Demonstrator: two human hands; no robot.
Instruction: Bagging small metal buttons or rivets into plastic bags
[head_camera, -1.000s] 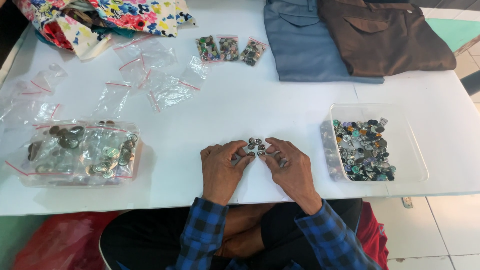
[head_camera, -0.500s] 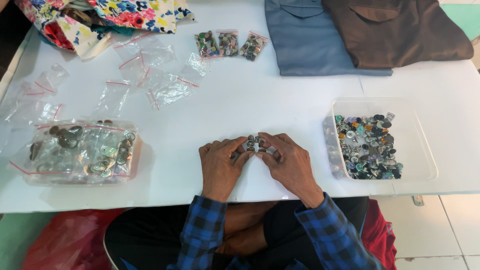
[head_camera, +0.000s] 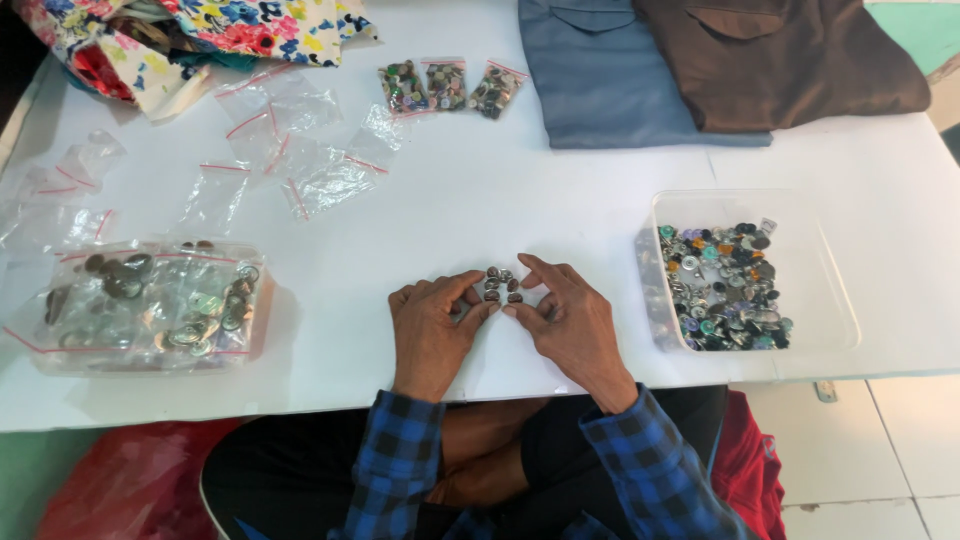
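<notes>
Holding: left hand (head_camera: 432, 325) and right hand (head_camera: 568, 318) are pinching a small cluster of buttons (head_camera: 501, 286) between fingertips.
Cluster: resting on the white counter (head_camera: 520, 200), centre front.
Right side: clear tub (head_camera: 830, 310) is holding mixed buttons.

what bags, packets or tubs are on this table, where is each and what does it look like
Three filled zip bags: far centre, small, clear, dark mixed buttons.
Empty zip bags: far left, clear, red seal strips.
Left tub: clear, rectangular, bagged buttons.
Right tub: clear, loose multicoloured buttons.
No labels, signs or screens visible.
</notes>
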